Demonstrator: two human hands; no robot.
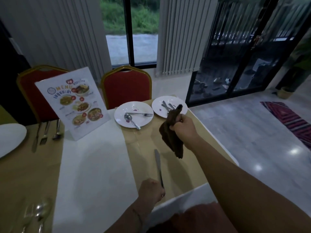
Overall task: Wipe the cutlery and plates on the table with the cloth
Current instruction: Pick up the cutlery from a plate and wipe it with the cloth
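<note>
While the right hand [182,126] clenches a crumpled dark brown cloth [171,137] dangling above the tabletop [94,157], the left hand [150,190] grips a silver knife [158,163] by its handle. A white plate [121,110] beyond shows red smears.

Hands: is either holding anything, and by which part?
The left hand grips the knife by its handle; the right hand grips the brown cloth near its upper end, rest hanging.

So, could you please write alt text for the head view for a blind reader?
A person's right grip holds a brown cloth over a table while the left grip holds a knife. Beyond lie two smeared white plates bearing cutlery, beside a menu stand.
</note>
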